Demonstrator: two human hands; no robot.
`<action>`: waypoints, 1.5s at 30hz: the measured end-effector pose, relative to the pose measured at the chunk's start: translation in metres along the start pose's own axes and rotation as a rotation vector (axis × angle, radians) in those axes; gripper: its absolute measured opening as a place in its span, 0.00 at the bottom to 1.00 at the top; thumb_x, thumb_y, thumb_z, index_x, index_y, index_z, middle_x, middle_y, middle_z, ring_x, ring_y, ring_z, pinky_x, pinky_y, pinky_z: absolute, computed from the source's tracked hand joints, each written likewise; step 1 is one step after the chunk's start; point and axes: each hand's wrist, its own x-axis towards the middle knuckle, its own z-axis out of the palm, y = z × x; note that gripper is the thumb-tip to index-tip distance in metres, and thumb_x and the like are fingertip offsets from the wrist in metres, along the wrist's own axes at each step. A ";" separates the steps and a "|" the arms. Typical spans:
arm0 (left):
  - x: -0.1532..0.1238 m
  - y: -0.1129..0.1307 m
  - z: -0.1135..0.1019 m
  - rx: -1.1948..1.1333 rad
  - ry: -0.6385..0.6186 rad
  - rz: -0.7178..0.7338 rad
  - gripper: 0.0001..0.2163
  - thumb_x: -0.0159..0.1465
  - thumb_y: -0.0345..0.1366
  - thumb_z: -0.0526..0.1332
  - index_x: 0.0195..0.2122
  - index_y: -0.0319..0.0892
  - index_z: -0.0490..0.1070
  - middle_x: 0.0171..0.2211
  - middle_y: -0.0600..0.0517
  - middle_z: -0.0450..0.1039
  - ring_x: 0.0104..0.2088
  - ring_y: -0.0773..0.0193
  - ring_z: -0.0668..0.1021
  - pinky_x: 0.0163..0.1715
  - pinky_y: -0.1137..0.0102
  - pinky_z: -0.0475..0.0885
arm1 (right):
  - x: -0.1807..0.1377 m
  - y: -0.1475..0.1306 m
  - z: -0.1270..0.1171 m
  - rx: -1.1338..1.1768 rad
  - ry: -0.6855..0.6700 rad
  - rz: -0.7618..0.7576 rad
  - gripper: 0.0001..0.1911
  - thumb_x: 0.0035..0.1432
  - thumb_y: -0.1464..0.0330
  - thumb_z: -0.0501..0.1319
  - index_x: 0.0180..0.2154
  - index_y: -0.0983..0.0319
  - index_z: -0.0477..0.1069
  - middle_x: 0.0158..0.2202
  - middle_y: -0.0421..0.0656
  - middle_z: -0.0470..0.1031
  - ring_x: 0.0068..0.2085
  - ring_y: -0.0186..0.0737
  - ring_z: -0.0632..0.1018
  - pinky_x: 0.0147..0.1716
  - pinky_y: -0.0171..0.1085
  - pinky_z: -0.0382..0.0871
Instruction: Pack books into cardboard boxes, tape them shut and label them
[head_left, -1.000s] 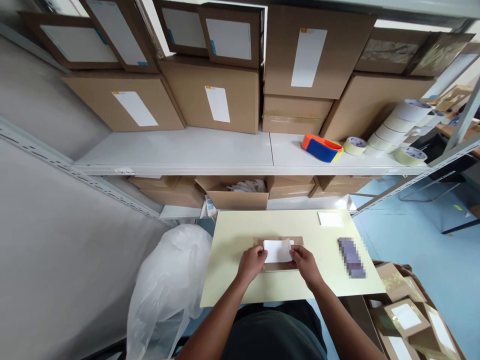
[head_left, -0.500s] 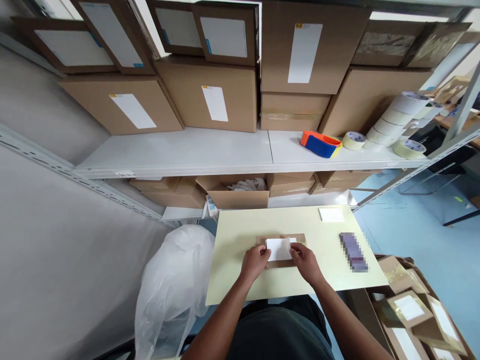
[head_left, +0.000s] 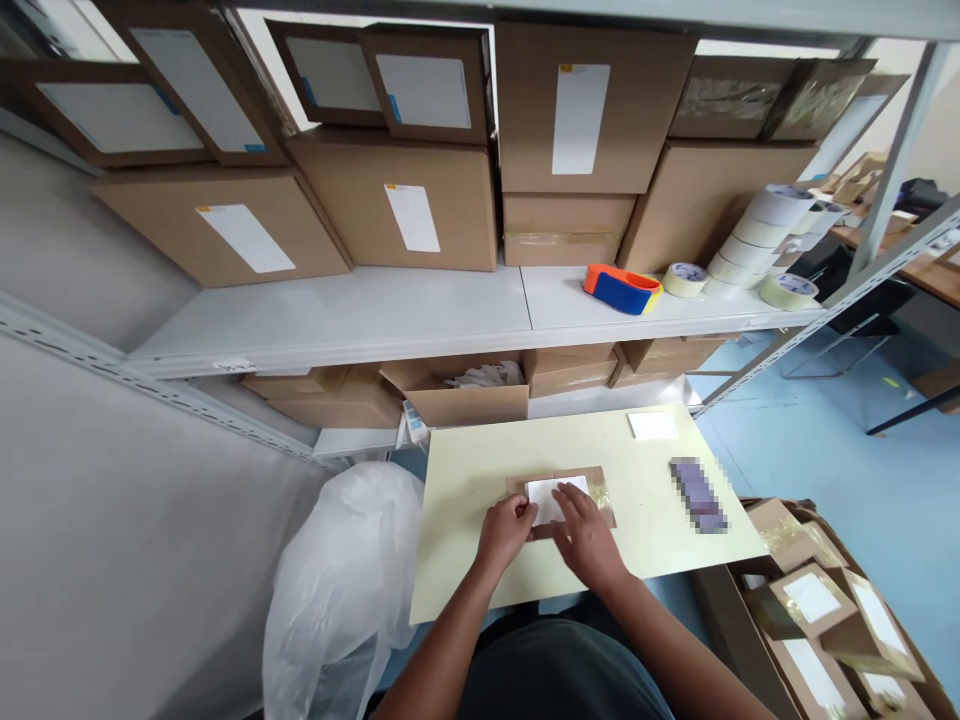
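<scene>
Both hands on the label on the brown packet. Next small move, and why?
Probably sweep the right hand rightward across the white label to press it flat: its palm lies open on the label atop the brown packet, while the left hand steadies the packet's left edge on the table.

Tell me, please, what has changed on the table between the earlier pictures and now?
The right hand slid left from the right edge of the white rectangular paper label and now lies flat across it, fingers spread. The left hand stayed at the label's left edge, and the flat brown cardboard parcel kept its place on the pale yellow table.
</scene>
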 end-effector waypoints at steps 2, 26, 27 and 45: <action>0.000 0.000 0.000 0.002 -0.005 0.004 0.09 0.67 0.37 0.57 0.33 0.43 0.75 0.30 0.53 0.81 0.29 0.65 0.82 0.28 0.76 0.69 | 0.000 -0.006 0.013 -0.135 -0.055 -0.111 0.34 0.63 0.72 0.54 0.69 0.67 0.56 0.68 0.56 0.64 0.70 0.55 0.60 0.67 0.56 0.57; 0.000 -0.033 0.048 0.822 0.202 0.789 0.31 0.71 0.42 0.51 0.73 0.38 0.47 0.71 0.41 0.55 0.70 0.51 0.60 0.70 0.50 0.53 | -0.008 0.021 0.038 -0.317 -0.131 -0.195 0.43 0.63 0.64 0.56 0.73 0.67 0.41 0.74 0.54 0.47 0.73 0.55 0.52 0.69 0.55 0.51; 0.001 -0.037 0.045 0.839 0.193 0.787 0.32 0.71 0.43 0.51 0.73 0.38 0.47 0.71 0.41 0.56 0.70 0.51 0.61 0.70 0.48 0.52 | -0.009 0.027 0.034 -0.307 -0.144 -0.201 0.43 0.64 0.61 0.57 0.73 0.69 0.42 0.74 0.55 0.47 0.73 0.55 0.52 0.69 0.53 0.51; 0.019 -0.026 0.075 0.928 0.173 0.795 0.37 0.67 0.44 0.56 0.74 0.35 0.45 0.73 0.40 0.47 0.73 0.51 0.51 0.71 0.51 0.50 | -0.021 0.064 0.010 -0.376 -0.145 -0.061 0.53 0.59 0.66 0.62 0.73 0.71 0.31 0.74 0.57 0.39 0.74 0.56 0.45 0.67 0.53 0.57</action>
